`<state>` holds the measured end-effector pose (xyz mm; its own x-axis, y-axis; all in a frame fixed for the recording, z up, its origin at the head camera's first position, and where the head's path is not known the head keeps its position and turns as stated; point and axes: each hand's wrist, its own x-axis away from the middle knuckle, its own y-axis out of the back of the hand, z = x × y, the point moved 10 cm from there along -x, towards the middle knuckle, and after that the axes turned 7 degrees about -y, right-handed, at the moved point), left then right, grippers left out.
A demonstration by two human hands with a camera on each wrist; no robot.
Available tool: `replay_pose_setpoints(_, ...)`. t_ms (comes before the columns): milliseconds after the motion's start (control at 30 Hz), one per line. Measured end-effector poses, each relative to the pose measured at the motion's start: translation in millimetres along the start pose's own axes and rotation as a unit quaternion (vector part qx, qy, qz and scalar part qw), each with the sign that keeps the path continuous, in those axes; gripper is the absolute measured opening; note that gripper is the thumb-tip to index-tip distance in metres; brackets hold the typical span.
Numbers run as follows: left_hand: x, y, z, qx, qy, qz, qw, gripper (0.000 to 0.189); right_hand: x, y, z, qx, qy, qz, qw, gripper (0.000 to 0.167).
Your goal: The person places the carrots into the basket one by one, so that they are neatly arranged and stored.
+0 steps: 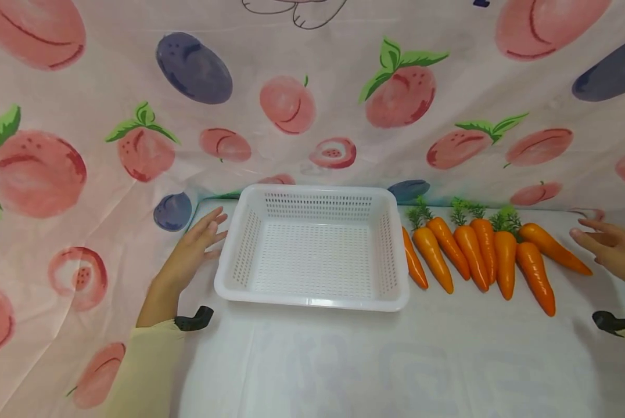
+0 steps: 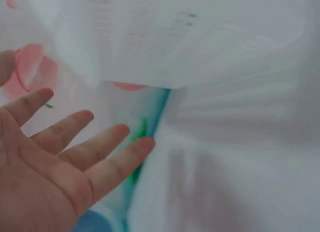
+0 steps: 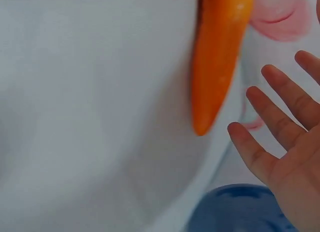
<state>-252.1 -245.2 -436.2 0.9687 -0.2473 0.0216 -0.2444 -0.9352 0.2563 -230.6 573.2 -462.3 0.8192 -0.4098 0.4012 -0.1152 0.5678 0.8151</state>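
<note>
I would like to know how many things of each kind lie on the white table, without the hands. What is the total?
Basket: 1
Carrots: 8 (the leftmost is partly hidden by the basket)
Total: 9

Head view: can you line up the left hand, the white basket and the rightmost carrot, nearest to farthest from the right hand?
From the right hand:
1. Rightmost carrot, just beside it.
2. White basket, in the middle, past the other carrots.
3. Left hand, across on the basket's left side.
</note>
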Motion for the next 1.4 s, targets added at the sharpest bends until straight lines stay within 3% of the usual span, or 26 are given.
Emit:
replay_pose_setpoints(167, -7.6, -20.4, 21.7, 0.123, 0.014, 0.018, 0.9922, 0.060, -13.4, -16, -12, -0.041, -0.023, 0.025, 0.9986, 0.105)
replay_pose_setpoints(367, -14.0, -34.8, 25.1, 0.185, 0.004, 0.027, 0.9823, 0.063, -17.3, -27, -22, -0.043, -0.055, 0.042, 0.9967, 0.115)
replay_pose_setpoints(533, -20.7, -41.8, 24.1, 0.207, -0.008, 0.032, 0.9778, 0.063, -18.6, -33, -28, -0.050, -0.048, 0.054, 0.9962, 0.110)
replay_pose_setpoints(700, -24.7, -42.7, 29.5, 0.229, 0.002, 0.027, 0.9730, 0.059, -20.7, -38, -23, -0.047, -0.023, 0.069, 0.9962, 0.107)
replay_pose_setpoints(1033, -18.4, -51.7, 24.4, 0.283, -0.007, 0.043, 0.9580, 0.055, -22.2, -44, -16, -0.044, -0.012, 0.086, 0.9953, 0.107)
replay_pose_setpoints(1400, -19.4, -52.1, 23.8, 0.275, -0.030, 0.029, 0.9606, 0.058, -25.9, -47, -16, -0.018, -0.003, 0.081, 0.9965, 0.117)
